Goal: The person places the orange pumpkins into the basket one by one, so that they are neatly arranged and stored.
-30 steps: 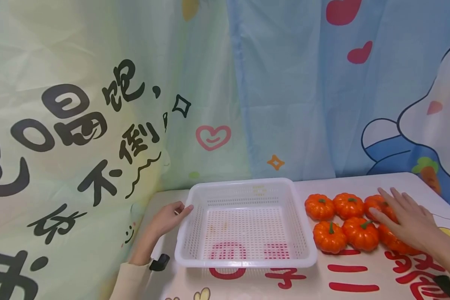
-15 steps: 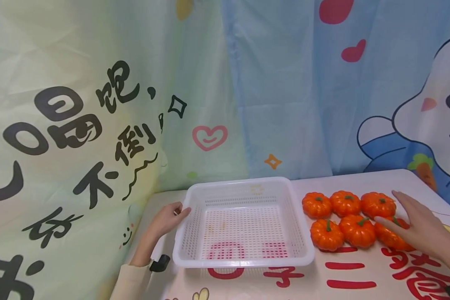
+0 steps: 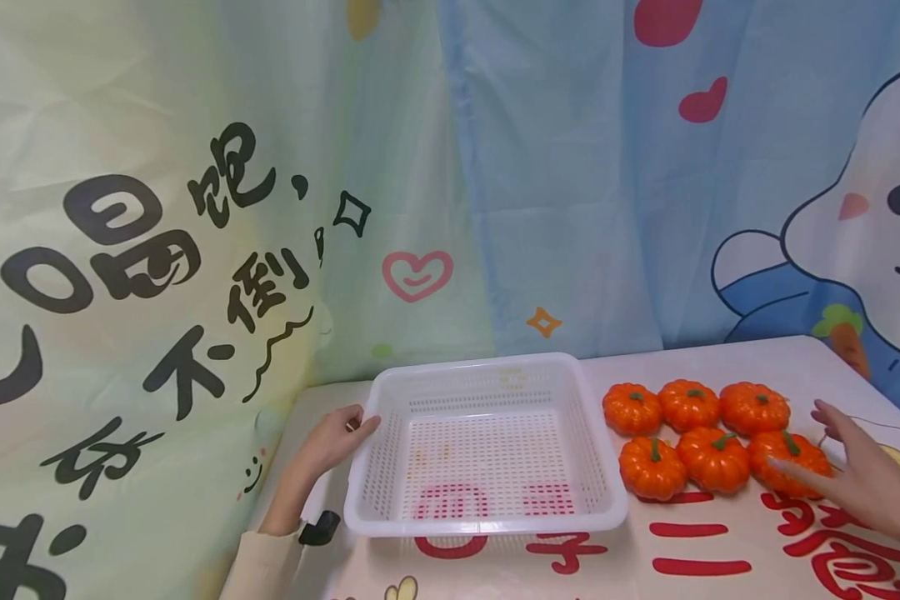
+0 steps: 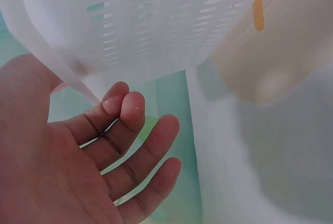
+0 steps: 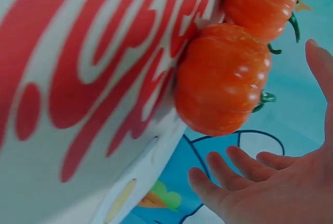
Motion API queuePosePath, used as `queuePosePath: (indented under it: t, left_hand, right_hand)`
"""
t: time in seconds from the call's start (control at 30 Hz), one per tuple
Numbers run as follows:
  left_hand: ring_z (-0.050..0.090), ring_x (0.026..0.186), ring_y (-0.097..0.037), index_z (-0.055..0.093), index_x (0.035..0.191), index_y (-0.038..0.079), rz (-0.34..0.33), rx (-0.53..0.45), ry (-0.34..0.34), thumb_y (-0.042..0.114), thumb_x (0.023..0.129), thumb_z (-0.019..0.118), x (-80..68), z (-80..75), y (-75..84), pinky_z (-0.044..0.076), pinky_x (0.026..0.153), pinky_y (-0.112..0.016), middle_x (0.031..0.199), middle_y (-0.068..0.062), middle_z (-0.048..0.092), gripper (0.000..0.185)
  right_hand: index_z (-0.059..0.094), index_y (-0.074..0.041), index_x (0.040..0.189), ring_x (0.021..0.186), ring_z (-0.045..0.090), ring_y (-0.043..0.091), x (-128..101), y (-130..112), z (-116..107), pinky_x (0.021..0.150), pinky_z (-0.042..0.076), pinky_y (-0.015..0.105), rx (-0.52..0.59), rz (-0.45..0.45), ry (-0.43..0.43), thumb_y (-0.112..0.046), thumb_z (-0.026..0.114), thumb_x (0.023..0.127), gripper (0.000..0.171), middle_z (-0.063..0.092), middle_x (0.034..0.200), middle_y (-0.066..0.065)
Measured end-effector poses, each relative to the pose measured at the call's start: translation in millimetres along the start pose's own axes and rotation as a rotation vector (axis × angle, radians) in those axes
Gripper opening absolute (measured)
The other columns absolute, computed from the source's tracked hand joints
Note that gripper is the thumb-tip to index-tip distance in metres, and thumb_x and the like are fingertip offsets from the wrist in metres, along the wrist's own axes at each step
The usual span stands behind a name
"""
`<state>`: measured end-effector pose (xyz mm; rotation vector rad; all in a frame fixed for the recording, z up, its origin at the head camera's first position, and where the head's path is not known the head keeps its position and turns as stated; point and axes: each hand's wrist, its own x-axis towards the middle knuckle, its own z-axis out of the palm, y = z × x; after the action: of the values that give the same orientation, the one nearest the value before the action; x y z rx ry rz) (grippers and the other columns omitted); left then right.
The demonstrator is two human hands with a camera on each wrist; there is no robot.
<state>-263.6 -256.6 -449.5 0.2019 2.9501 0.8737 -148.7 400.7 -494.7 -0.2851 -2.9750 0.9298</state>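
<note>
White perforated basket (image 3: pixel 487 527) stands near the desk's (image 3: pixel 622 577) far edge, printing visible through its floor; left hand (image 3: pixel 337 440) pinches its left side; six glossy, ribbed orange pumpkins (image 3: pixel 712 463), green-stemmed, two rows of three, sit toward the far right corner; right hand (image 3: pixel 866 475), fingers spread, beside them, apart.

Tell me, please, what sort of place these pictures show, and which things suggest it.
Probably a small indoor set-up arranged for filming or practice, though I cannot be sure: a cartoon-printed curtain hangs behind the table, and six orange pumpkins sit in two rows beside a white plastic basket.
</note>
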Motion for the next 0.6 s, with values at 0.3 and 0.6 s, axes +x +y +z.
queuePosePath:
  t: [0.3,0.6]
  left_hand:
    - [0.054,0.069,-0.015,0.056,0.084,0.010,0.008,-0.016,0.005,0.038,0.097,0.062,-1.4,0.0,0.0,0.042,0.058,-0.027,0.081,-0.003,0.062,0.031]
    - [0.054,0.070,-0.014,0.057,0.085,0.010,-0.001,-0.026,0.002,0.038,0.097,0.062,-1.9,0.2,0.3,0.041,0.057,-0.027,0.081,-0.004,0.063,0.031]
  right_hand:
    - [-0.005,0.021,0.146,0.123,0.021,0.066,1,25,11,0.085,0.044,0.073,0.003,0.032,-0.097,-0.055,0.069,0.089,0.121,0.014,0.137,0.051]
    - [-0.002,0.020,0.147,0.120,0.025,0.064,2,34,19,0.089,0.046,0.070,0.014,0.075,-0.158,-0.069,0.071,0.078,0.135,0.012,0.141,0.049]
